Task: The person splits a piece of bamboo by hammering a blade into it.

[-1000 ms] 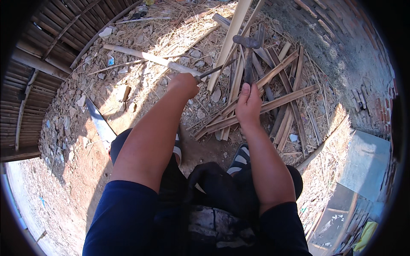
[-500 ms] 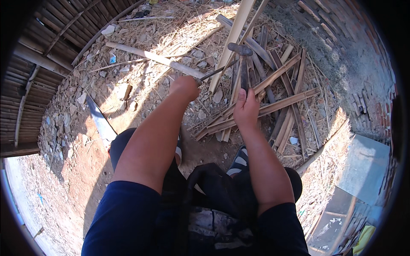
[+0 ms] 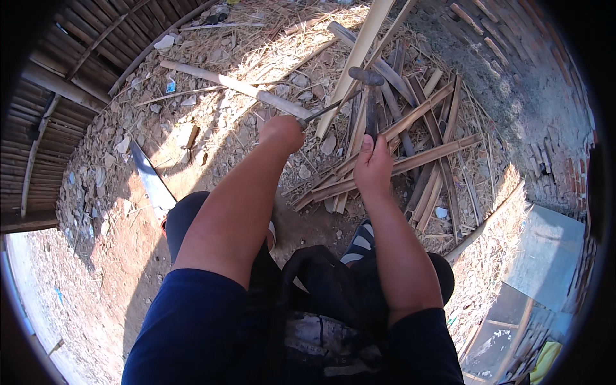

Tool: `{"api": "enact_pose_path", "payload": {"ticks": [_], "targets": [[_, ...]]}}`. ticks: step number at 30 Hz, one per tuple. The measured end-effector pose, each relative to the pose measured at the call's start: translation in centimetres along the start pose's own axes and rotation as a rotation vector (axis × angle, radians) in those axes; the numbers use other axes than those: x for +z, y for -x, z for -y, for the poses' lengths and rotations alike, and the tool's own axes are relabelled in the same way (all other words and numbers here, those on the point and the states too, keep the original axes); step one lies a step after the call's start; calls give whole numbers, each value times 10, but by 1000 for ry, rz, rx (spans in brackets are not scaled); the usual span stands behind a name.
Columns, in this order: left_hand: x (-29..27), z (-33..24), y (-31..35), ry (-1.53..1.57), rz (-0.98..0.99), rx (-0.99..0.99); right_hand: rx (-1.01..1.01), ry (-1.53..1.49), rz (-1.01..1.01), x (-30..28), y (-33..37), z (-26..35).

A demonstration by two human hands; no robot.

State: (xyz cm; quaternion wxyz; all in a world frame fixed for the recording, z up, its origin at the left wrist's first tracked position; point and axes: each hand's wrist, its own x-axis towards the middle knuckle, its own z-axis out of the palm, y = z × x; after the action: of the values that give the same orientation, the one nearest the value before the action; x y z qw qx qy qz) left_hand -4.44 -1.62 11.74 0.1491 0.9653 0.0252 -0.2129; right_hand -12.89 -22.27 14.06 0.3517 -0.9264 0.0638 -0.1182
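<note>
My left hand [image 3: 282,135] is closed round the handle of a knife [image 3: 328,110] with a long, narrow dark blade. The blade reaches right, across a pale split bamboo strip [image 3: 354,61] that leans up toward the top of the view. Whether the edge has cut into the strip, I cannot tell. In my right hand [image 3: 374,168], gripped by its handle with the thumb on top, is a hammer [image 3: 367,76] with a dark, rounded head. That head lies just beyond the knife's tip, beside the strip.
Beneath my hands lies a pile of split bamboo pieces [image 3: 427,151]. A handsaw [image 3: 151,178] rests on the ground by my left knee. A bamboo pole [image 3: 234,85] lies farther off on straw and rubble. Slatted wall [image 3: 48,128] stands left, brick wall [image 3: 532,83] right.
My left hand has shifted slightly right with the knife. The hammer head has moved a little right and nearer, with my right hand still round the handle.
</note>
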Motion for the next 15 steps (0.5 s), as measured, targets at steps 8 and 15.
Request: {"api": "enact_pose_path", "payload": {"ticks": [8,15], "targets": [[17,22,-16,28,19,-44,48,134,72,11,5,-39],[0,7,-1,34,13,-73,98,-140,-345,-23,-56,-35]]}}
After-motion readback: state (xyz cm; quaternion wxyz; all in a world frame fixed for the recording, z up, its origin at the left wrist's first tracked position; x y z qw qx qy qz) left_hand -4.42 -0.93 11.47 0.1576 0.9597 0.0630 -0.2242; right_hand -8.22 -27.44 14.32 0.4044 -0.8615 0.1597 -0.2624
